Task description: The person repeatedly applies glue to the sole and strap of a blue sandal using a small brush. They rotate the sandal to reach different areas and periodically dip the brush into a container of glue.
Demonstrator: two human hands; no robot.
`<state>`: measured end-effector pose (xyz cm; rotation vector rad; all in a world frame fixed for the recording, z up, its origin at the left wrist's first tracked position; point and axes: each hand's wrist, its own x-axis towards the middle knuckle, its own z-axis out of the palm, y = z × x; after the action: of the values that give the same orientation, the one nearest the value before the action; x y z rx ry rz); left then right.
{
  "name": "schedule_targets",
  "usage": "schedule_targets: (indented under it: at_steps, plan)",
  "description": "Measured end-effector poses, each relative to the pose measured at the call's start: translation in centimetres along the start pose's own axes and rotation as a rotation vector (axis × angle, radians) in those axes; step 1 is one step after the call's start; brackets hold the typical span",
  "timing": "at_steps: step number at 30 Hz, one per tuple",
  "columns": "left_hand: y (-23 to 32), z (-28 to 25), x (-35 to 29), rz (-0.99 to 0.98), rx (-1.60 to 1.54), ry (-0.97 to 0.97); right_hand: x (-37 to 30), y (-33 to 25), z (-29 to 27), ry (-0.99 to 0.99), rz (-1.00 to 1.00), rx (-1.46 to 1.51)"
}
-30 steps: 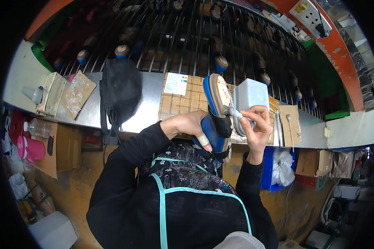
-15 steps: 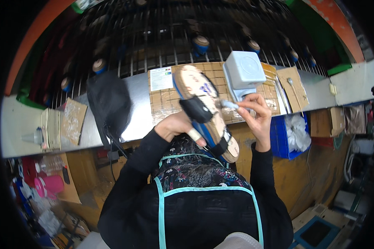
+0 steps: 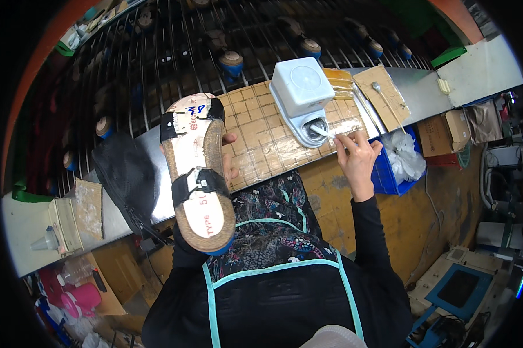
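Observation:
My left hand (image 3: 231, 159) is closed around a sandal on a blue shoe last (image 3: 198, 151), held with its underside up. Black strap ends are folded over that pale underside, which has a brown cork-like rim; most of the hand is hidden behind it. In my right hand (image 3: 357, 158), the fingertips pinch the pale handle of a brush (image 3: 325, 133). The brush's tip is down in the round opening of a light blue glue pot (image 3: 303, 87), out of sight. That pot stands on a cardboard-covered board (image 3: 252, 136).
Beyond the bench is a rack of metal rods (image 3: 174, 64) with several blue lasts. A black mesh bag (image 3: 125, 174) lies at the left. On the right are a long-handled tool (image 3: 389, 100) on cardboard and a blue bin (image 3: 383, 171) holding white plastic.
My right hand has brought the brush from the sandal to the pot's opening. The sandal has moved left and turned more upright. The whole view has shifted.

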<state>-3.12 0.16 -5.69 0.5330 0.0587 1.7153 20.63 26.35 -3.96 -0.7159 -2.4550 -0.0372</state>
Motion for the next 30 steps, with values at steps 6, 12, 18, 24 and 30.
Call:
schedule_targets:
  at_steps: [6, 12, 18, 24, 30]
  plan:
    - [1.7, -1.0, 0.7, -0.196, 0.084, -0.229, -0.6, 2.6, 0.6, -0.307, 0.41, 0.465]
    - [-1.4, 1.3, 0.4, 0.147, 0.119, 0.557, -0.9, 3.4, 1.3, -0.651, 0.836, 1.172]
    - [-4.3, 3.0, 2.7, 0.116, 0.632, 0.797, 2.5, -3.8, -1.6, -0.022, 0.151, 0.71]
    - [-4.0, 4.8, 3.1, 0.14, 0.725, 0.649, 4.6, -9.1, -4.9, 0.045, -0.113, 0.738]
    - [-3.7, 4.3, 0.2, 0.125, 0.942, 0.693, 3.7, -12.2, -3.1, -0.023, 0.024, 0.904]
